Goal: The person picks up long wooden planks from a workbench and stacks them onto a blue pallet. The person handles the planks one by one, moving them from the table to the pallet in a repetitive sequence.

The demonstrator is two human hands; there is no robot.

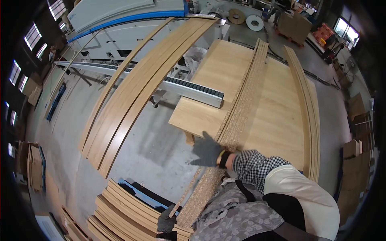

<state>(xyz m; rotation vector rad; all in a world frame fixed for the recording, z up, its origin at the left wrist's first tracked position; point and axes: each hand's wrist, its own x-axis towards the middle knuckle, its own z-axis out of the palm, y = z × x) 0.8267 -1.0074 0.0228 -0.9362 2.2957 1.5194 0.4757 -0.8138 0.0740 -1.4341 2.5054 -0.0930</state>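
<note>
My gloved right hand (207,150) lies flat and open on the near end of a chipboard strip (241,100) running away across the panel stack (273,116), while below it my gloved left hand (166,220) grips a thin strip (185,196) above stacked boards (120,209).

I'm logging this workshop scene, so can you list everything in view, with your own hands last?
chipboard strip: one, speckled brown, lying along the panel stack
panel stack: one, light wood, centre right
long slats: several, light wood, left of centre over the floor
slat pile: one, light wood, bottom left
roller conveyor: one, grey, behind the slats
tape rolls: two, white and tan, top
left hand: grey glove, fingers gripping the strip's near end
right hand: grey glove, flat on the strip
</note>
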